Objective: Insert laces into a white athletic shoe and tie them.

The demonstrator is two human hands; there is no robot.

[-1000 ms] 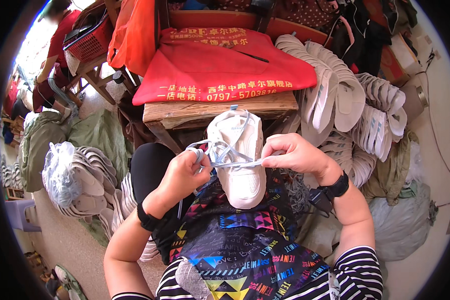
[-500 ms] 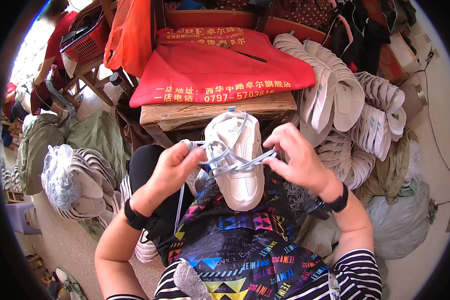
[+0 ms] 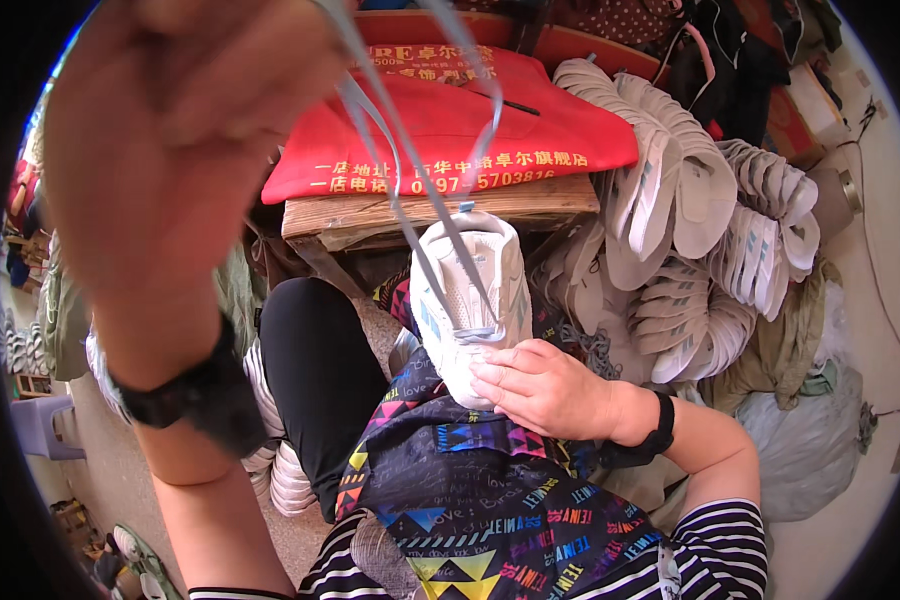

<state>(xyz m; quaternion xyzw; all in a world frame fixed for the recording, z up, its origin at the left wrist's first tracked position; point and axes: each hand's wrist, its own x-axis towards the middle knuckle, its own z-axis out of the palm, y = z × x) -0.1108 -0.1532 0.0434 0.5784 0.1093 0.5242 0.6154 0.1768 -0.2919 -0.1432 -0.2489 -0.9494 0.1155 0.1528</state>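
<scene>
The left hand (image 3: 160,150) is raised close to the camera in the upper left, forearm nearly upright; blur and the frame edge hide whether its fingers pinch the flat pale-blue laces (image 3: 449,223). These stretch down to a white low-top shoe (image 3: 467,290) at centre, before the wooden bench (image 3: 345,217). The right hand (image 3: 540,390), forearm angled from lower right, grips the shoe's toe, fingers bent together.

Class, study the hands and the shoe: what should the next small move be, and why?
Probably a gentle upward pull on the blue-grey laces by the left hand: they rise from the white shoe toward that raised hand, though blur hides its grip, and the right hand lies at the toe end, where it could brace the shoe.
</scene>
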